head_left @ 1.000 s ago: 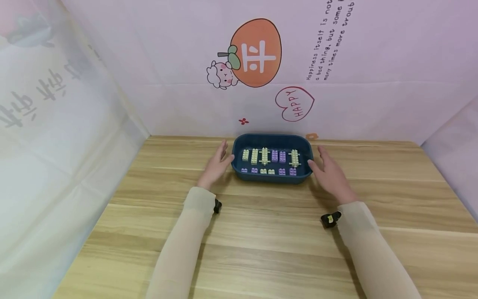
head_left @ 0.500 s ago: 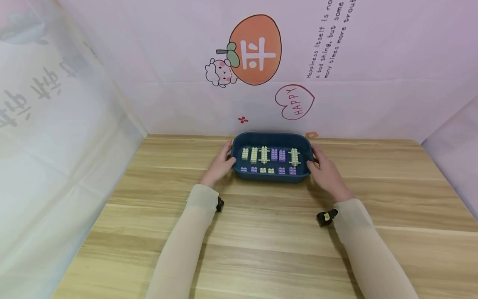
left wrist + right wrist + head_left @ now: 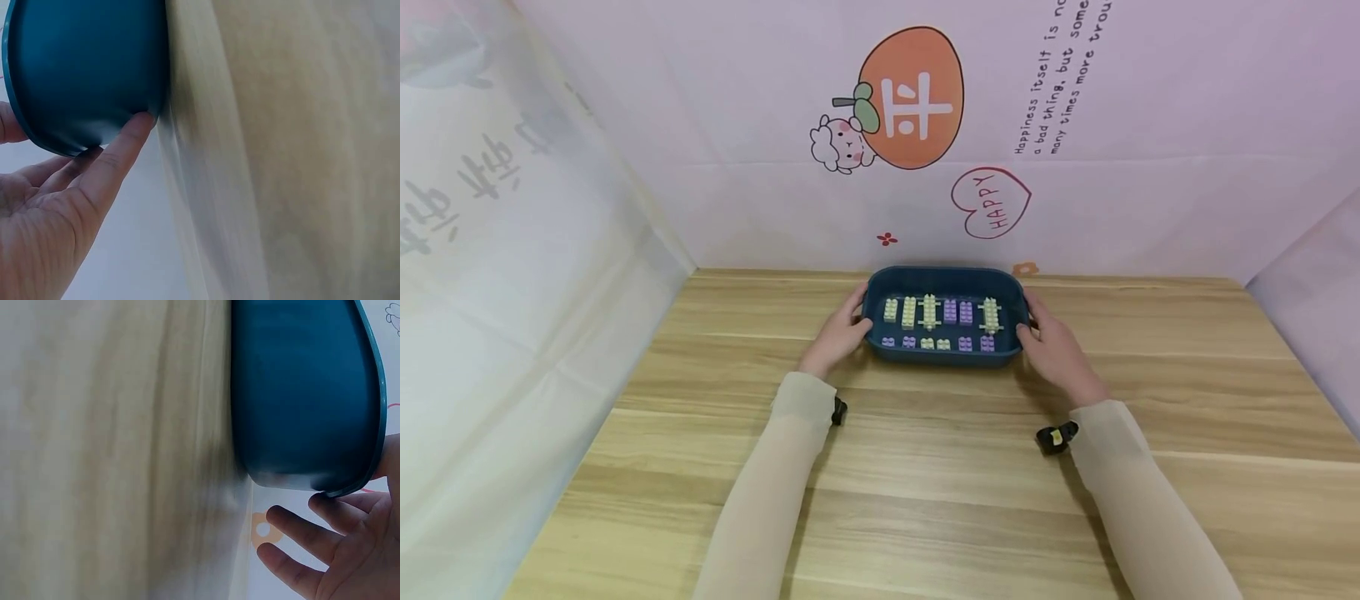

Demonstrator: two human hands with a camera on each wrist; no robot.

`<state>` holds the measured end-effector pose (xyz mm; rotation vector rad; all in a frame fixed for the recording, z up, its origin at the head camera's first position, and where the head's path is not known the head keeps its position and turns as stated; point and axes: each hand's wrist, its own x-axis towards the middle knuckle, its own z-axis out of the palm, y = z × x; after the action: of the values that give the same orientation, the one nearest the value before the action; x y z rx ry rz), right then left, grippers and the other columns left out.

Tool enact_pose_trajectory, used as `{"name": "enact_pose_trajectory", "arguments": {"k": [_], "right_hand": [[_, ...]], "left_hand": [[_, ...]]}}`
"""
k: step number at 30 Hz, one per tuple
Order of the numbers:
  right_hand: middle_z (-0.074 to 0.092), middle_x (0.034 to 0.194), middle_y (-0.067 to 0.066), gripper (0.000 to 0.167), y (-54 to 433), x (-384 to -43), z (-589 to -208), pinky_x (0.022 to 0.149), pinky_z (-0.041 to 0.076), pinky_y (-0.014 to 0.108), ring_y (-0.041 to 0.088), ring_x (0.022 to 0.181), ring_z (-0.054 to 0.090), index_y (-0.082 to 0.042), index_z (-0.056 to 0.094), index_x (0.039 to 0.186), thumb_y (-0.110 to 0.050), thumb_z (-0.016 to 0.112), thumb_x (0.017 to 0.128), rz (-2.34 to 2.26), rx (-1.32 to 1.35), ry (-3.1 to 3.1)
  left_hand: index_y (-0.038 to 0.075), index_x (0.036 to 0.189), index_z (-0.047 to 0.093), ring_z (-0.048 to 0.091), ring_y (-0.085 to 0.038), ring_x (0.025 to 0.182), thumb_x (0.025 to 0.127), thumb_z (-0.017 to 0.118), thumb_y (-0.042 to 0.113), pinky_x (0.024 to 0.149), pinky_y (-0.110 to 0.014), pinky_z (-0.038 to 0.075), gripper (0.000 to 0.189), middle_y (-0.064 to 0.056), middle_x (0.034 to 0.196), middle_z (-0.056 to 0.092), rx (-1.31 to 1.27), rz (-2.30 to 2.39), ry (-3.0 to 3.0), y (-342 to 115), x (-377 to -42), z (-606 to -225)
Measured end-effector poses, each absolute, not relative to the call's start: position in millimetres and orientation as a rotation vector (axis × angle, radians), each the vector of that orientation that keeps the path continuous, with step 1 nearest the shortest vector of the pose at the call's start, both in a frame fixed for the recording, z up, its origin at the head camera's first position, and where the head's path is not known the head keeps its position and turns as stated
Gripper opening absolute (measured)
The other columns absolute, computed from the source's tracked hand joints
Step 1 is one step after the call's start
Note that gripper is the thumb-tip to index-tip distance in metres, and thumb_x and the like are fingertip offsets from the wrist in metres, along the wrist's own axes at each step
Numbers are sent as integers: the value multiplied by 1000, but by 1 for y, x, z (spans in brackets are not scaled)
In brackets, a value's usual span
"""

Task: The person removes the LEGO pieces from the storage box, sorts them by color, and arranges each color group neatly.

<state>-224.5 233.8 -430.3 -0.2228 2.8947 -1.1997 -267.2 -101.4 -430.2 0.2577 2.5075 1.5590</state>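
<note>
A dark blue plastic bin (image 3: 943,357) stands at the far edge of the table. Inside it are building bricks in two rows: pale yellow bricks (image 3: 909,312), purple bricks (image 3: 951,312), and two pale yellow pieces with crossbars (image 3: 991,316). My left hand (image 3: 837,335) grips the bin's left end, thumb over the rim. In the left wrist view, fingertips of the left hand (image 3: 59,215) press low on the bin's outer wall (image 3: 87,69). At the other end my right hand (image 3: 1062,352) holds the rim; the right wrist view shows its lower fingers (image 3: 300,534) spread beside the wall.
The wooden table (image 3: 917,500) extends toward me and to both sides. Directly behind the bin rises a printed pink backdrop (image 3: 760,192); a white sheet (image 3: 535,333) hangs along the left side. Black wrist cameras (image 3: 1054,438) sit on both wrists.
Both hands have closed inward onto the bin's ends, with thumbs now over the rim. Over the last half second they have barely moved, and the bin stays about where it was.
</note>
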Motion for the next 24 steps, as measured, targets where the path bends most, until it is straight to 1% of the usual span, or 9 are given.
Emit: {"name": "enact_pose_trajectory", "arguments": {"k": [4, 7, 14, 20, 24], "right_hand": [[20, 159, 22, 63, 233, -221, -430, 111, 28, 60, 46, 138, 32, -15, 3, 157, -21, 35, 103, -1186, -197, 2888], [20, 158, 22, 63, 232, -218, -430, 111, 27, 60, 46, 139, 31, -14, 4, 157, -21, 35, 103, -1182, -183, 2887], [22, 158, 22, 63, 230, -213, -428, 111, 27, 60, 44, 140, 31, -15, 5, 157, -21, 37, 103, -1172, -184, 2901], [28, 155, 25, 63, 227, -211, -423, 109, 27, 64, 46, 138, 32, -10, 12, 157, -23, 42, 102, -1141, -193, 2950], [28, 155, 25, 65, 225, -209, -417, 109, 26, 64, 46, 139, 31, -8, 15, 156, -27, 44, 101, -1118, -148, 2982]], "left_hand": [[21, 156, 20, 44, -38, 134, 97, 47, 11, 112, -45, 35, 66, -8, 158, 30, 275, 1531, 2529, -104, -264, -431], [20, 156, 21, 45, -38, 133, 97, 47, 11, 113, -45, 33, 65, -9, 158, 31, 284, 1524, 2533, -105, -261, -431], [18, 156, 20, 45, -38, 133, 97, 47, 10, 114, -46, 32, 66, -11, 158, 30, 300, 1526, 2525, -106, -255, -428], [19, 156, 20, 44, -37, 134, 97, 47, 11, 114, -45, 33, 65, -9, 158, 30, 281, 1512, 2531, -107, -253, -429], [19, 156, 21, 45, -37, 133, 97, 48, 11, 113, -45, 33, 66, -10, 158, 30, 282, 1515, 2531, -107, -253, -430]]}}
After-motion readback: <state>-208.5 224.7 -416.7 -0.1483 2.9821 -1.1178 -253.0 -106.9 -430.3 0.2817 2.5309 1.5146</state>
